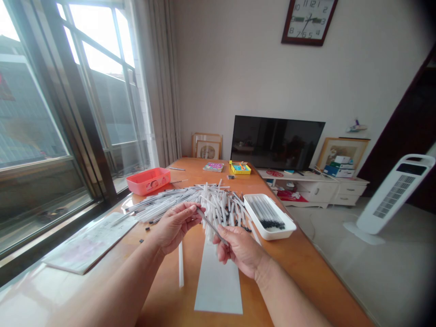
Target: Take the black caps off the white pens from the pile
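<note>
A slim grey pen (208,223) slants between my hands above the table. My left hand (179,223) pinches its upper end between thumb and fingers. Lower down, my right hand (236,245) grips the other end, with the fingers curled underneath. Just beyond both hands spreads a heap of white, translucent tubes (218,204), with small black pieces mixed in. A white tray (289,230) to the right of the heap holds a row of grey pens with black ends (264,211). Beneath my hands lies a long white sheet (218,286).
The wooden table (282,290) also bears a red plastic basket (150,180), a booklet (91,243), a loose white tube (181,265), a yellow box (240,169) and a pink book (213,167). A window is at left; a tower fan (391,200) stands at right.
</note>
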Available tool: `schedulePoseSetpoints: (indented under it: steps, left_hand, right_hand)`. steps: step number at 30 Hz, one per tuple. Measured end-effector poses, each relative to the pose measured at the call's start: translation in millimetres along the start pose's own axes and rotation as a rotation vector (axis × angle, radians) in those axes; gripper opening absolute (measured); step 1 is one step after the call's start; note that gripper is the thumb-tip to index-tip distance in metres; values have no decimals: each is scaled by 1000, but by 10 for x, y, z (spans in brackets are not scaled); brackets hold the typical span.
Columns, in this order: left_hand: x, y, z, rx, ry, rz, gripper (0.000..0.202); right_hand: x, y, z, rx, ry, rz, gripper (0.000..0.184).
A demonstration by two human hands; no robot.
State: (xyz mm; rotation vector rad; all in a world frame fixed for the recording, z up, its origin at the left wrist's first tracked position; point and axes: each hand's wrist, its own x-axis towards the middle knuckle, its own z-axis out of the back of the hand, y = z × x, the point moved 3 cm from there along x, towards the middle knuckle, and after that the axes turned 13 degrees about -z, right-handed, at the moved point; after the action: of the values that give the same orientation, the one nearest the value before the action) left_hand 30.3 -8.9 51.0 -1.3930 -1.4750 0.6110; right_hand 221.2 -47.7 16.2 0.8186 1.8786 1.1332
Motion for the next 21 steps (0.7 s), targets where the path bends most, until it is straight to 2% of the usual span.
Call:
schedulePoseSetpoints:
  steps: [8,15,18,21]
  left_hand:
    - [-33,28,-64,95,29,-18,17]
    - [-65,-33,-99,126,118,47,21]
    - [-51,-90,-25,188,69,60,32]
    - [-9,-187,143,269,-59,-5,39]
  right_hand:
    - [-47,76,-55,-150,-156,99,43]
    - [-74,57,-141,-190,-35,17,38]
    - [-62,61,-96,-152,-56,26,39]
    - [-41,97,13,-100,-161,106,39]
